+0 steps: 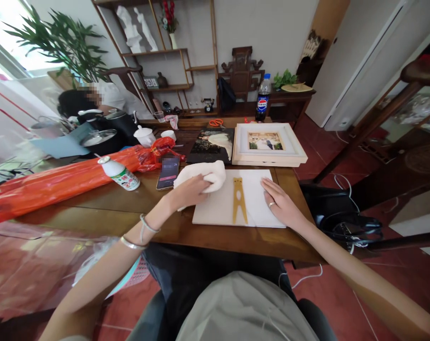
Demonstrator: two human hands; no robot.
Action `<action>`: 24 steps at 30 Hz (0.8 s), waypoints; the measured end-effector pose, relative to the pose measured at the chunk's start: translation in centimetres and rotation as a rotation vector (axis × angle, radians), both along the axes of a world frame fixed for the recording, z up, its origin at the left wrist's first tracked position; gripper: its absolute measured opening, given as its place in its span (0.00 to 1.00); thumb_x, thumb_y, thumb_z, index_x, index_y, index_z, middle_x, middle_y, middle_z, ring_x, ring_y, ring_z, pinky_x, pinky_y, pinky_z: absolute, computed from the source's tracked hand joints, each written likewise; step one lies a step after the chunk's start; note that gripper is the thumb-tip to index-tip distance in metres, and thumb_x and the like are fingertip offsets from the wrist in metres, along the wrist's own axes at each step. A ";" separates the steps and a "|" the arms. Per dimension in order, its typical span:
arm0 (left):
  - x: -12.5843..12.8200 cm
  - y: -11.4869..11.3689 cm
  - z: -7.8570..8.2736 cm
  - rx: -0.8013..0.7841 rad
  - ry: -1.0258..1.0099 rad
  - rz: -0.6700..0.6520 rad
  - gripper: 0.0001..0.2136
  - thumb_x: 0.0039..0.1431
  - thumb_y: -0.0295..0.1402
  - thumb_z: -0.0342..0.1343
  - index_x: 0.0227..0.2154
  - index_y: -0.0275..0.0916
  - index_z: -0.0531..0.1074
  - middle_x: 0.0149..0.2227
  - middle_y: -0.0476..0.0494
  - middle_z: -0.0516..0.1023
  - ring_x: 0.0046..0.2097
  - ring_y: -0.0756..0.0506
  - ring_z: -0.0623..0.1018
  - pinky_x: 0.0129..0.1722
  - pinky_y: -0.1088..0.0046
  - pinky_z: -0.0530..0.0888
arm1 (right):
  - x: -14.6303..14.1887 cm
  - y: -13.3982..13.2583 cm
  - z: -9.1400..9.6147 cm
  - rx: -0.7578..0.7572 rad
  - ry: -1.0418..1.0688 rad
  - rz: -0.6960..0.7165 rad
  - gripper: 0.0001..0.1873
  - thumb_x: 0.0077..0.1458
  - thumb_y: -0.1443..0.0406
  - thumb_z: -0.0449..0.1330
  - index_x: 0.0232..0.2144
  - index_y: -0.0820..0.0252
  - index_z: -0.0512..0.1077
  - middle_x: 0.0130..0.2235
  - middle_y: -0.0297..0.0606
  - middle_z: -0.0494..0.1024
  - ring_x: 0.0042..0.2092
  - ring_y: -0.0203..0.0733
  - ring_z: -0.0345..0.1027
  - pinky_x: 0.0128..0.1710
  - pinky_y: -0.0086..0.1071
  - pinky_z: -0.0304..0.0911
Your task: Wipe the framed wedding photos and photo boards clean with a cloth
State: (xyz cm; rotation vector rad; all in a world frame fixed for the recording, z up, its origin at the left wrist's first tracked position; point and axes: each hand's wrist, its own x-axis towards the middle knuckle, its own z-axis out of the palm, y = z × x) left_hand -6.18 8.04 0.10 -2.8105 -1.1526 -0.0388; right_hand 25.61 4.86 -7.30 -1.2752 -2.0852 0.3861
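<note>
Background bottle (pixel 262 100) seems Pepsi-branded; left grip (pixel 190 190) grasps white cloth (pixel 212 169), right grip (pixel 280 203) released.

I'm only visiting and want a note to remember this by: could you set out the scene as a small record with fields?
Left hand: fingers curled on a bunched white cloth
Right hand: open, on the right side of a pale board
Between hands: yellow A-shaped piece, lying on the board
Beyond board: white picture frame, cola bottle
Left of cloth: phone, white bottle
</note>
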 end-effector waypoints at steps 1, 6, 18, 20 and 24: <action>0.0 -1.1 -0.3 -0.007 0.003 -0.019 0.10 0.54 0.24 0.51 0.37 0.33 0.76 0.50 0.33 0.75 0.53 0.39 0.73 0.54 0.63 0.68 | 0.0 0.0 0.0 -0.002 0.000 -0.002 0.25 0.65 0.61 0.45 0.62 0.55 0.60 0.65 0.40 0.61 0.67 0.49 0.50 0.65 0.54 0.50; 1.8 -7.0 -1.1 -0.037 0.020 -0.166 0.09 0.58 0.29 0.54 0.38 0.37 0.77 0.64 0.35 0.60 0.66 0.39 0.57 0.64 0.59 0.55 | 0.0 0.0 0.1 -0.009 -0.015 -0.011 0.25 0.65 0.60 0.45 0.62 0.56 0.61 0.65 0.41 0.61 0.67 0.48 0.51 0.66 0.52 0.49; 0.8 1.7 -2.1 -0.011 -0.067 -0.051 0.16 0.66 0.39 0.49 0.44 0.33 0.76 0.66 0.35 0.55 0.68 0.35 0.52 0.64 0.55 0.55 | 0.1 0.0 0.0 -0.020 -0.040 -0.015 0.25 0.65 0.60 0.45 0.62 0.58 0.61 0.65 0.43 0.61 0.67 0.48 0.50 0.66 0.51 0.49; 1.0 2.7 -2.0 -0.018 -0.044 -0.030 0.15 0.67 0.37 0.48 0.46 0.32 0.75 0.66 0.34 0.56 0.67 0.35 0.54 0.63 0.53 0.57 | 0.1 0.0 0.1 -0.021 -0.043 -0.015 0.25 0.65 0.61 0.45 0.61 0.60 0.62 0.65 0.44 0.61 0.67 0.48 0.50 0.66 0.51 0.49; 1.2 1.5 -1.7 -0.040 -0.018 -0.057 0.14 0.67 0.32 0.47 0.45 0.33 0.75 0.65 0.35 0.58 0.67 0.36 0.53 0.62 0.53 0.58 | 0.0 -0.1 0.4 -0.029 -0.048 -0.014 0.26 0.64 0.60 0.45 0.61 0.61 0.61 0.64 0.46 0.61 0.67 0.49 0.50 0.66 0.52 0.49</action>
